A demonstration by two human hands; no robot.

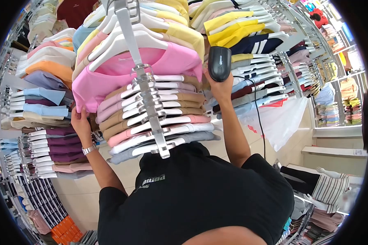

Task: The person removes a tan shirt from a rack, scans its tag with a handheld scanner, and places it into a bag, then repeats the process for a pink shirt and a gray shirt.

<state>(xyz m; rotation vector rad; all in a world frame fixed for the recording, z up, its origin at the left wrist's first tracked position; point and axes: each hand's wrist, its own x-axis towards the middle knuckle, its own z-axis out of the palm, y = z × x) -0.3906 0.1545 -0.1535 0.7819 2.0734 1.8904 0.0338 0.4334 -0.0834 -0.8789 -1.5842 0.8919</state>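
Observation:
A pink top [151, 67] hangs on a white hanger [126, 43], facing me on the metal display arm [150, 98]. The fingers of my left hand [81, 118] are closed on the edge of its sleeve at the lower left. On the other side, my right hand [220, 86] grips a black barcode scanner [219, 63], held upright beside the top's other sleeve. A thin black cable [257, 107] hangs down to the right of that hand. Nearer to me, several folded-looking shoulders of tan, mauve, pink and grey tops [114, 122] hang on the same arm.
Racks of purple and light blue garments [63, 145] stand to the left. Yellow and navy tops [237, 32] hang on the right, above a white plastic bag [280, 122]. A mannequin in a striped top [330, 188] is at the lower right. Tiled floor [79, 200] shows below.

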